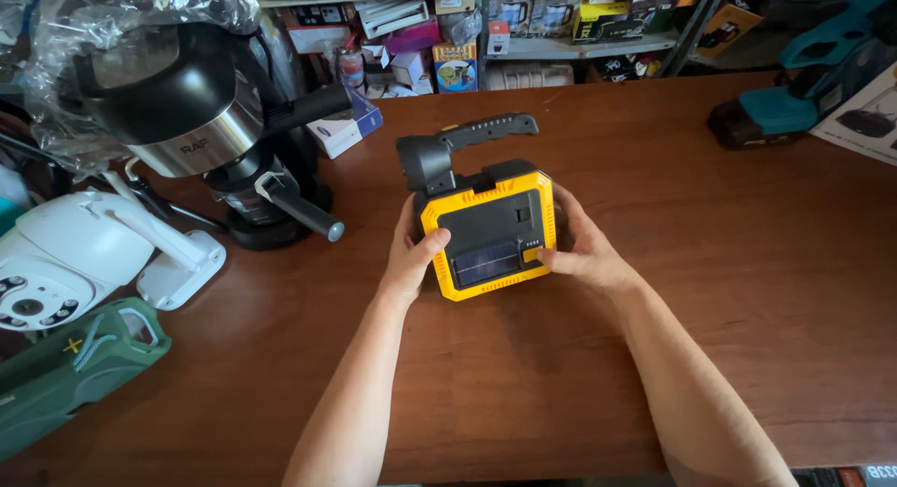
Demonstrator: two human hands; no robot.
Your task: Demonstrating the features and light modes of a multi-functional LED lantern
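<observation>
My left hand (411,255): half closed on the left side of the work light (492,227), thumb laid over its yellow rim, fingers wrapped behind out of sight.

My right hand (581,251): cupped against the light's right side, thumb tip pressing the lower right corner of the front face; the remaining fingers curl round the back.

Work light: yellow-framed, black-faced lantern with a small dark panel low on its front. It stands on the wooden table (710,291) near the middle, a little toward the near edge, held between both hands, face tilted up at me. Its black handle (486,130) runs left to right across the top, pointing toward the far edge; both hands sit equally close.

Left end of the table: black and steel coffee machine (220,141) under a plastic bag; nearer me, a white dome camera (70,258) and a green speaker (70,370).

Far right corner: a teal power tool (794,104).

Beyond the far edge: shelves of boxes (523,29).
</observation>
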